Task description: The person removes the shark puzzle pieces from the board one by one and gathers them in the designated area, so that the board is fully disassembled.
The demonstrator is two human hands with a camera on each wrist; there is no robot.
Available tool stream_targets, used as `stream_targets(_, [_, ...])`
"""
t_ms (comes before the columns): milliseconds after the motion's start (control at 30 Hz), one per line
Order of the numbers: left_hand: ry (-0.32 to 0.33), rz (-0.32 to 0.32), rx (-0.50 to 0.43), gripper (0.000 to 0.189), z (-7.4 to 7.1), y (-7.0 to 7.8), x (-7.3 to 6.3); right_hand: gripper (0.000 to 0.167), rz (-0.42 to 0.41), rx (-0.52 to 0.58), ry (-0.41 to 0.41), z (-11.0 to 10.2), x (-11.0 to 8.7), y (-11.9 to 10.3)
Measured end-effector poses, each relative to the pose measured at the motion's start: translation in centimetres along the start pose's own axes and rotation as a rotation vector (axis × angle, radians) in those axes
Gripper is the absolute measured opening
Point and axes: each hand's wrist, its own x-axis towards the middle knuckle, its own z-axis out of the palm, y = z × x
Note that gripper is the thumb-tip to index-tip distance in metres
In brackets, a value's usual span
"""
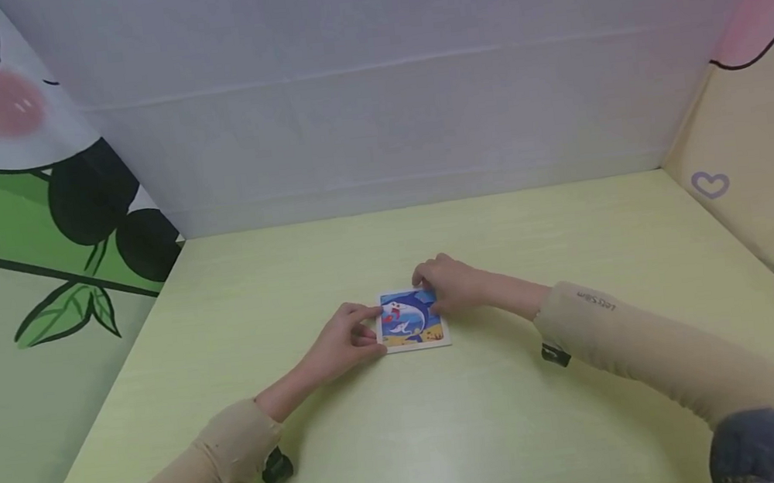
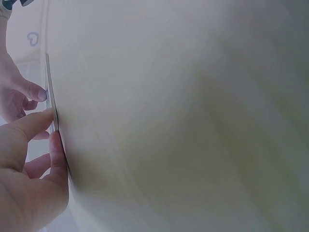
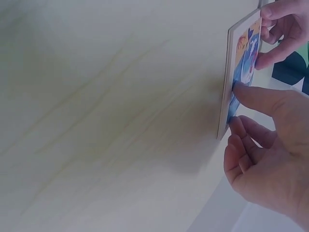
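"Board (image 1: 412, 321), where is it, and how do the fingers meet it?"

"It is on the table (image 1: 419, 433), between the two hands. On the left hand (image 1: 341, 345), the thumb and one finger stand apart from each other, and their tips hold the left edge. On the right hand (image 1: 457, 280), the thumb presses on the face and a finger bends at the far edge, so the corner is taken between them."

"Are the other fingers also on it?"

"Some curl behind; whether they touch, I cannot tell."

"Then what could go wrong, in your opinion?"

"First, the right thumb lies upon the picture (image 3: 247, 60). If it is made of loose pieces, which I cannot see surely, a strong push might shift one."

"And the grip itself?"

"Both hands take only the border, and the board is thin. If one hand lifted sooner than the other, it could tilt and slip from the fingertips. Uneven pushing might turn it."

"Does something farther out trouble you?"

"Only a little. Near the end of each sleeve (image 1: 235, 447) a small black device (image 1: 277, 470) shows below. If an arm went lower, the device might knock the table and jerk the hand."
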Motion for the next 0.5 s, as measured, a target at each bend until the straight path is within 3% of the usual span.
stream_targets(200, [-0.001, -0.008, -0.011, 0.063, 0.06, 0.03, -0.03, 0.049, -0.011, -0.016, -0.032, 0.00, 0.16, 0.25])
stream_targets(500, [0.011, -0.007, -0.004, 0.063, 0.07, 0.05, 0.02, 0.042, -0.024, -0.004, 0.014, 0.18, 0.10, 0.46])
